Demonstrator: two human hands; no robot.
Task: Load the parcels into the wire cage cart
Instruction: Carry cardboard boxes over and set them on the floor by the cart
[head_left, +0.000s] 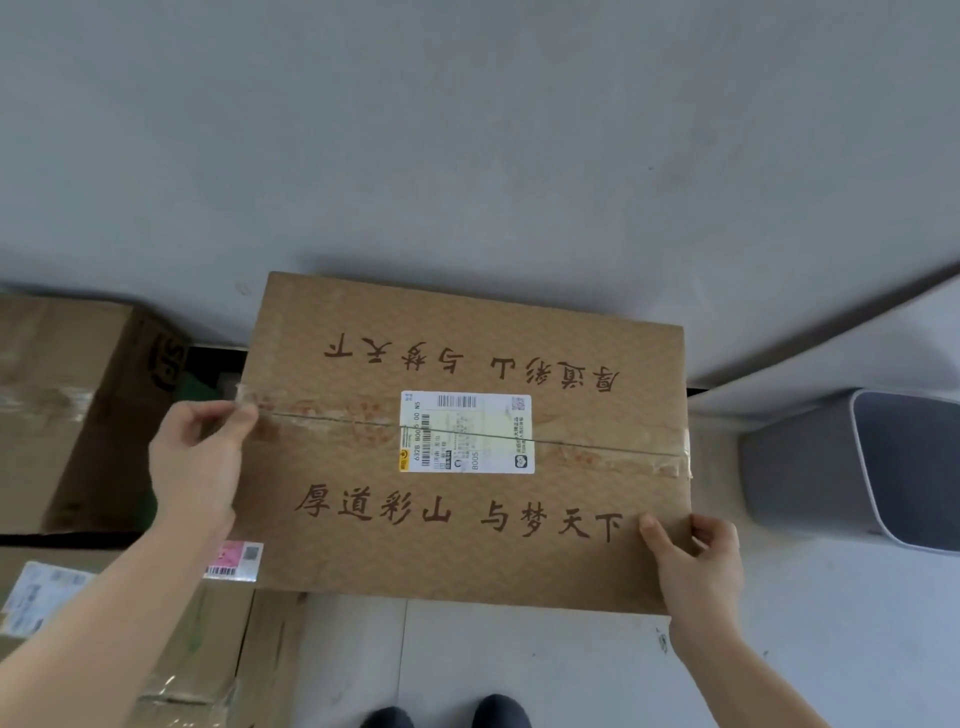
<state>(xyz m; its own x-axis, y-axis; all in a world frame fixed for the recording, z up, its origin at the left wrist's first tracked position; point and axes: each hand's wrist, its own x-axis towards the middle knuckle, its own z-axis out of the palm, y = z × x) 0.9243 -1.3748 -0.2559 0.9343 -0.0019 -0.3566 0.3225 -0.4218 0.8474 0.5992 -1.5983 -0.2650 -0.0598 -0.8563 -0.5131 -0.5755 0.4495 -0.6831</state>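
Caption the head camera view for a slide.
Left hand and right hand grip a taped cardboard parcel by its edges.

This looks like a parcel storeroom or sorting corner, not a home. A large brown carton (467, 545) sealed with clear tape carries a printed shipping label (466, 432) with barcodes. More taped cartons (62, 405) stand stacked at the left, one bearing a pink barcode sticker (234, 560). A bare grey wall (467, 130), pale floor tiles (519, 665) and a grey plastic bin (810, 467) surround them.
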